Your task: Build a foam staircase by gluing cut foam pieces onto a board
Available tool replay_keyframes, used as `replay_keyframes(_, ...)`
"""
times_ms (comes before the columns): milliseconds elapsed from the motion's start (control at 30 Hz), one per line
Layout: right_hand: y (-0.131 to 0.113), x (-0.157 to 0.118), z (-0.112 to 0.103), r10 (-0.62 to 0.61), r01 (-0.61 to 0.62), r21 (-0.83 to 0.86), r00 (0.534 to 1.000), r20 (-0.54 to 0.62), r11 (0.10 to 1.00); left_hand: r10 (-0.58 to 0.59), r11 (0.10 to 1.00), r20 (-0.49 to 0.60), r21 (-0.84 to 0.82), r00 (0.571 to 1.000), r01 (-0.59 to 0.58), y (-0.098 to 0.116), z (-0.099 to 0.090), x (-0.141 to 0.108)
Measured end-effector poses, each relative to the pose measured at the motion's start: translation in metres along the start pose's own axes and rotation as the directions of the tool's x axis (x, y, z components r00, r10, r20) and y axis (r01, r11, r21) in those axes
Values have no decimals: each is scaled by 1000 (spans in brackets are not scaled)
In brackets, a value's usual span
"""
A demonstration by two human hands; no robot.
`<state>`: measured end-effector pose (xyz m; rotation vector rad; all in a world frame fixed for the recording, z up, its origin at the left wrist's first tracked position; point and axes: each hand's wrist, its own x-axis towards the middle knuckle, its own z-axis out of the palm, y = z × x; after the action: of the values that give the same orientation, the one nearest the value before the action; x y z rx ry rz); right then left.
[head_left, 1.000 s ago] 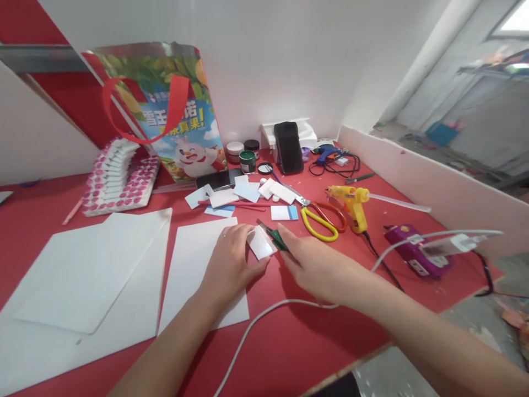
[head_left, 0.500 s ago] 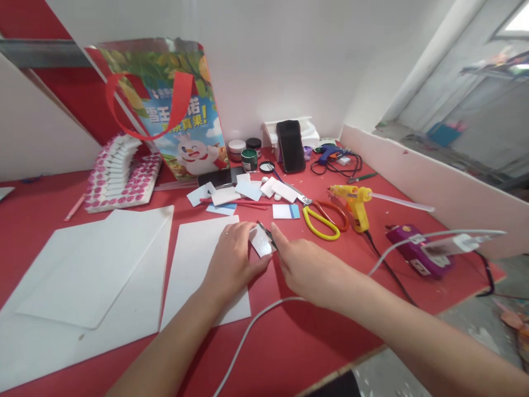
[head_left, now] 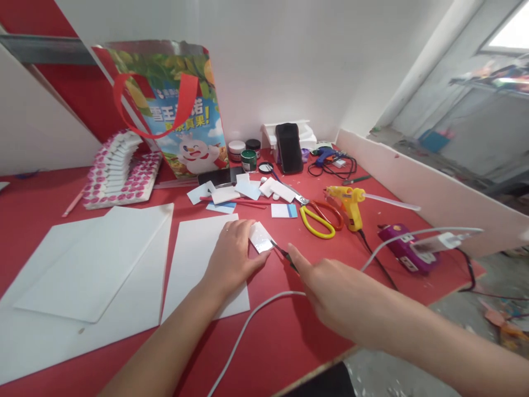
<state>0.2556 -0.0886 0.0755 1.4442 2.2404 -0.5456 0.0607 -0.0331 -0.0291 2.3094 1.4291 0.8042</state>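
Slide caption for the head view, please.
Left hand holds a small white piece, right hand a green-handled cutter at its edge, at a red table.

1. My tabletop (head_left: 285, 347): red, pale along its near edge.
2. To my left: overlapping white boards (head_left: 82, 270); one white sheet (head_left: 190, 259), partly under my left hand (head_left: 233, 249).
3. Before me: one small white piece (head_left: 261, 237), under the same hand's fingers.
4. Beyond: loose cards (head_left: 248, 190), scissors (head_left: 304, 202), three jars (head_left: 248, 161).
5. Far left: pink-patterned tissue pack (head_left: 119, 198), printed bag (head_left: 167, 107).
6. To my right: yellow glue gun (head_left: 353, 212), purple block (head_left: 399, 245).
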Motion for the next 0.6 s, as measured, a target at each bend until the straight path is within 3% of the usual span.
replay_keyframes(100,1,-11,3,72,-72,-9,995,72,997,18,1000,-24,8,1000,-18,0,2,0)
replay_keyframes(167,7,-18,2,101,-105,80,993,54,991,7,1000,-32,-11,999,-7,0,1,0)
replay_keyframes(267,20,-25,-8,148,-102,309,980,-130,946,-43,994,-71,-106,997,36,1,-1,-1)
replay_keyframes(333,25,-17,-18,207,-48,476,935,-287,878,-120,973,-131,-210,984,91,1,-4,-1)
replay_keyframes(400,24,3,-28,264,48,657,892,-368,752,-219,934,-181,-322,959,152,0,-6,-3)
replay_keyframes(467,19,33,-35,309,162,806,866,-393,570,-275,897,-213,-408,938,170,-2,-7,-4)
replay_keyframes(600,12,89,-31,339,245,932,882,-329,266,-226,888,-288,-453,930,76,-3,-10,-8)
